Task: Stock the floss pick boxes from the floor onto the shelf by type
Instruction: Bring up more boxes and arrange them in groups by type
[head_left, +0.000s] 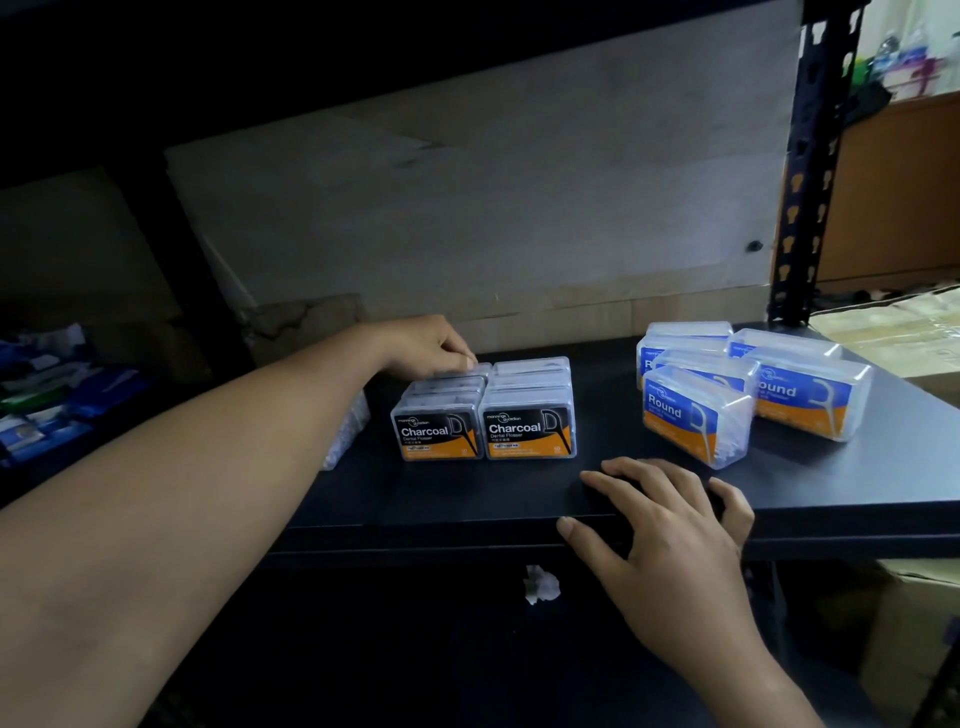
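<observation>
Currently left hand (434, 345) has its fingers curled down over the rearmost box in the left row of the Charcoal boxes (530, 431); can't tell if it's pinching or just nudging. Right hand (670, 514) lies flat with fingers spread on the front edge of the shelf (467, 493), holding nothing. Charcoal boxes sit in two tidy rows mid-shelf and the Round boxes (680, 415) are a looser, partly tilted cluster well apart to the right. My read: small clear hard-plastic cases, light, stiff and slick, lids may pop if squeezed, so take each across its side walls, thumb opposite fingers.
</observation>
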